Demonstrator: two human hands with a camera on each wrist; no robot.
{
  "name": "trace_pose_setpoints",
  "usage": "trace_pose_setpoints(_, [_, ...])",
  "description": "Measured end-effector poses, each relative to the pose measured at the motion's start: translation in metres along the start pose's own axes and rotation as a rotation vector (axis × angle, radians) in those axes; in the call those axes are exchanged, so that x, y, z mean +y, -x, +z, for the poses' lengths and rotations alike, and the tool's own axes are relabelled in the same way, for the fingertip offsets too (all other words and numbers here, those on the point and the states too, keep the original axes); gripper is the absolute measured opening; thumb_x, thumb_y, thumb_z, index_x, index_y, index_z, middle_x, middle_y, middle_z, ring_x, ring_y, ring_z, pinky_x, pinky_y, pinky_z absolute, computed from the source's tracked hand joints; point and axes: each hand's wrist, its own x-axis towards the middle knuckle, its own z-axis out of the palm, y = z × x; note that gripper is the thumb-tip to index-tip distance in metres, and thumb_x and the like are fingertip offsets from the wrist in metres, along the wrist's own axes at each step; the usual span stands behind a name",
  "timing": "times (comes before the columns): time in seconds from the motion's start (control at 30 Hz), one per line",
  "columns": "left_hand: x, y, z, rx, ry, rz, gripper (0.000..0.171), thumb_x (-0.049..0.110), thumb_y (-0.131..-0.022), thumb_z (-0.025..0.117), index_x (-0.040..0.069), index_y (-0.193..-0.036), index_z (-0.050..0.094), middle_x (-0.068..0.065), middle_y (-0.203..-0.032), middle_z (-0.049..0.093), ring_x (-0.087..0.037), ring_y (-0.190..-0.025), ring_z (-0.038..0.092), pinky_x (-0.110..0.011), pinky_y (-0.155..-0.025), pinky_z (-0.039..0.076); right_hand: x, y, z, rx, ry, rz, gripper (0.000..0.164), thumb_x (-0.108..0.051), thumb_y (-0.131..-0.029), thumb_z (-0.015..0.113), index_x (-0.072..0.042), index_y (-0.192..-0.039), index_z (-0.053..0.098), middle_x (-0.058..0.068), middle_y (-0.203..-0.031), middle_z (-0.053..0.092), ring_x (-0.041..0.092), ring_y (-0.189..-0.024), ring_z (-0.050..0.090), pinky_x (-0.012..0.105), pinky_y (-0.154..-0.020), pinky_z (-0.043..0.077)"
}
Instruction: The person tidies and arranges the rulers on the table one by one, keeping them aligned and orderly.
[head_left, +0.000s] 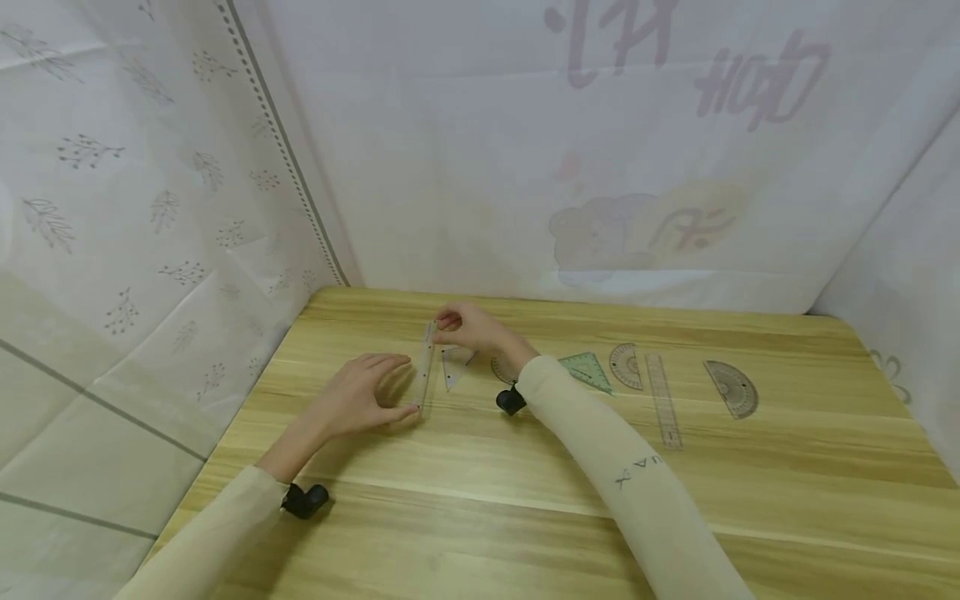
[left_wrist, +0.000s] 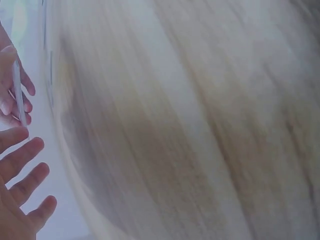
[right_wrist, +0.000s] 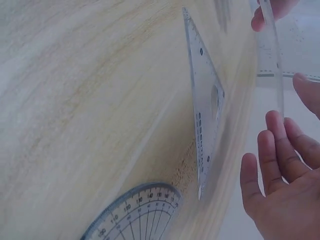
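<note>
A clear straight ruler (head_left: pixel 424 375) stands lengthwise between my two hands at the left part of the table. My right hand (head_left: pixel 476 327) pinches its far end. At its near end my left hand (head_left: pixel 363 396) touches it with the thumb tip, the other fingers spread and apart from it. In the left wrist view the spread fingers (left_wrist: pixel 30 175) show at the lower left, one fingertip right by the ruler (left_wrist: pixel 19 92). Below my right hand lie a clear set square (right_wrist: pixel 207 115) and a clear protractor (right_wrist: pixel 145 212), the latter partly hidden by the right wrist in the head view.
To the right lie a green set square (head_left: pixel 588 372), a protractor (head_left: pixel 625 367), another clear ruler (head_left: pixel 663 400) and a further protractor (head_left: pixel 732 389) on the wooden table (head_left: pixel 480 517). White printed cloth (head_left: pixel 465 167) hangs behind the table and at both sides.
</note>
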Motion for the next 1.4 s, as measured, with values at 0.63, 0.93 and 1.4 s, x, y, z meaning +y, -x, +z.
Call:
trace_pose_setpoints(0.63, [0.016, 0.000, -0.010, 0.012, 0.030, -0.027, 0.072, 0.051, -0.082, 0.082, 0.002, -0.132, 0.064, -0.011, -0.127, 0.067, -0.036, -0.116, 0.061, -0.054, -0.093, 0.049, -0.001, 0.014, -0.006, 0.087, -0.181, -0.093, 0.046, -0.018, -0.099, 0.070, 0.001, -0.138, 0.056, 0.014, -0.125, 0.066, 0.022, -0.114, 0.062, 0.032, -0.092, 0.051])
trace_pose_setpoints(0.93, [0.021, -0.001, -0.009, 0.027, 0.050, 0.018, 0.067, 0.047, -0.083, 0.082, 0.002, -0.129, 0.066, -0.008, -0.126, 0.068, -0.033, -0.115, 0.063, -0.053, -0.092, 0.051, -0.011, 0.021, -0.005, 0.132, -0.211, -0.120, 0.042, -0.016, -0.101, 0.068, 0.003, -0.136, 0.056, 0.012, -0.117, 0.070, 0.020, -0.107, 0.066, 0.034, -0.093, 0.051])
trace_pose_setpoints(1.4, [0.028, -0.003, -0.004, 0.067, 0.048, 0.082, 0.064, 0.046, -0.081, 0.085, 0.006, -0.127, 0.066, -0.005, -0.120, 0.069, -0.024, -0.101, 0.067, -0.046, -0.078, 0.057, -0.013, 0.024, -0.002, 0.228, -0.232, -0.144, 0.030, -0.008, -0.099, 0.068, 0.004, -0.126, 0.060, 0.010, -0.102, 0.074, 0.023, -0.098, 0.068, 0.034, -0.089, 0.051])
